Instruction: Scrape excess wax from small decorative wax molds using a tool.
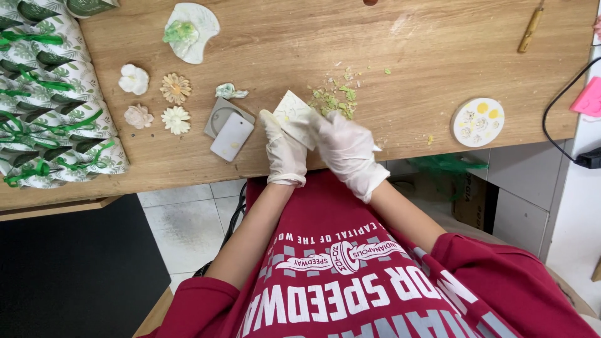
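a person in a red printed shirt sits at a wooden worktop [400, 56], seen from above. both hands wear thin white gloves and meet at the near edge: the left hand [283, 150] grips one side of a small pale square mould [293, 116] and the right hand [347, 150] closes over its other side, so the mould is pinched between them and tilted up off the wood, seemingly to flex it. just beyond lies a scatter of green and cream crumbs [335, 94], near enough to have fallen from it. to the left, two flat pale rectangular pieces [228, 128] overlap, and four small moulded flowers [153, 97] sit apart in a loose cluster, as if set to dry. a white dish with green paste [191, 28] stands farther back. leaf-print packets tied with green ribbon [53, 100] crowd the left end; a round flower mould [477, 122] lies right. pale floor tiles [188, 216] show below.
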